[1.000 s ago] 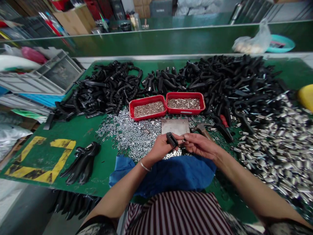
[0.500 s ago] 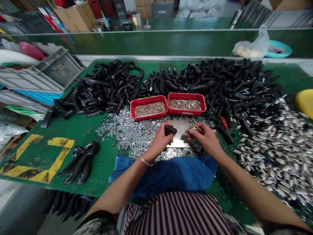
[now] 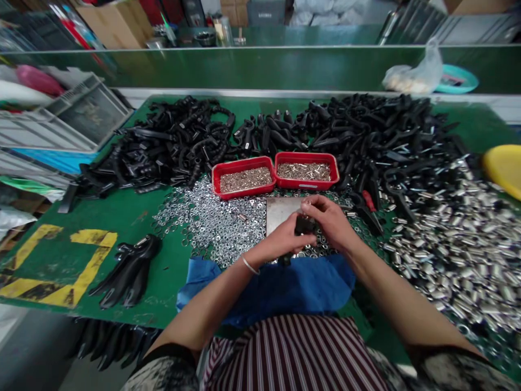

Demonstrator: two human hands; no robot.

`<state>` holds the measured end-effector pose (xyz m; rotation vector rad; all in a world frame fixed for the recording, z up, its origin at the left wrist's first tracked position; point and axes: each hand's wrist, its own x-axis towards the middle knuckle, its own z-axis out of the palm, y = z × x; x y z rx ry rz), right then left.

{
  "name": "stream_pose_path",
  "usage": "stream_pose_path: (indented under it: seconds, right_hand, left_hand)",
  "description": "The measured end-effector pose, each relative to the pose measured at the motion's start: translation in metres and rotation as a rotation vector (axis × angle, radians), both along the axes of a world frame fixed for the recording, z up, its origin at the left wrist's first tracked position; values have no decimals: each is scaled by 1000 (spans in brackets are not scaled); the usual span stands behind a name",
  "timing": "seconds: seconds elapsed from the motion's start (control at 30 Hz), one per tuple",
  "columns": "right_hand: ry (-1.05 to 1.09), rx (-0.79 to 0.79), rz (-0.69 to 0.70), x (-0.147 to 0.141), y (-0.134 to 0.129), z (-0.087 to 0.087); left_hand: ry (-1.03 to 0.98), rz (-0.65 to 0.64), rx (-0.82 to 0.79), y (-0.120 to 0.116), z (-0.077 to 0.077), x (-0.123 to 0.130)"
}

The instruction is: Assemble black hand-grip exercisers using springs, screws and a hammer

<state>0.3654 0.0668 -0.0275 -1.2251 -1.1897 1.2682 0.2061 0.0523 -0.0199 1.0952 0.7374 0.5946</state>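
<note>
Over the near side of a flat metal plate (image 3: 279, 213), my left hand (image 3: 283, 238) is closed around a black plastic part (image 3: 305, 224). My right hand (image 3: 331, 220) meets it from the right, fingers pinched at the part's top on a small shiny metal piece (image 3: 306, 203); its exact kind is too small to make out. Fingers hide much of the black part. Loose metal rings (image 3: 220, 228) lie around the plate, and a blue cloth (image 3: 297, 288) spreads beneath my wrists.
Two red trays (image 3: 244, 194) of small metal pieces stand behind the plate. Heaps of black plastic parts (image 3: 163, 141) line the back. Metal sleeves (image 3: 451, 250) cover the right side, near red-handled pliers (image 3: 369, 202). Several black handles (image 3: 130, 271) lie left, beside yellow tape (image 3: 95, 266).
My left hand has moved right with the black part and turned it. My right hand has come in to meet it, bringing the small metal piece to its top.
</note>
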Motion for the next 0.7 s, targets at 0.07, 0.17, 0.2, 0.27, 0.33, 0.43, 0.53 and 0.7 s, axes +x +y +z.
stream_pose_path:
  seconds: [0.07, 0.17, 0.2, 0.27, 0.33, 0.43, 0.53, 0.7]
  right_hand:
    - [43, -83, 118, 8, 7, 5]
    - [-86, -82, 200, 27, 6, 6]
    - [-215, -27, 207, 37, 2, 5]
    - [-562, 119, 258, 56, -13, -1]
    - [-916, 234, 360, 71, -31, -9]
    - [-1275, 269, 408, 77, -53, -18]
    - [-1384, 229, 405, 71, -57, -19]
    - [-961, 209, 194, 69, -32, -7]
  left_hand:
    - [-122, -99, -66, -1, 6, -2]
    - [-228, 67, -107, 3, 6, -4]
    - [-248, 189, -87, 6, 4, -7]
    - [-278, 435, -26, 14, 1, -15]
    - [-287, 573, 7, 23, -1, -24]
    - [-262, 560, -14, 33, -1, -29]
    - [-243, 521, -51, 35, 3, -19]
    - [-184, 652, -18, 35, 8, -2]
